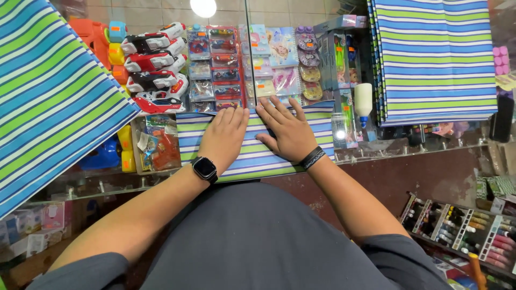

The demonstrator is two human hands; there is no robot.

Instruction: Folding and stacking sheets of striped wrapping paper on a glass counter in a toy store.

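Glass table (376,153) over toys: left hand (223,137), right hand (287,131) flat on striped sheet (252,156), fingers spread, pressing down.

The scene is bright and evenly lit, with colours strong and saturated. A round lamp reflection (203,7) glares white at the top edge, mirrored in the glass counter (376,150), and smaller specks of glare sit on the glass near the glue bottle (363,102). My hands throw only soft, faint shadows on the striped paper (252,156). The centre is sharp; the wide lens bends straight lines toward the edges, and the lower corners fall darker under the counter.
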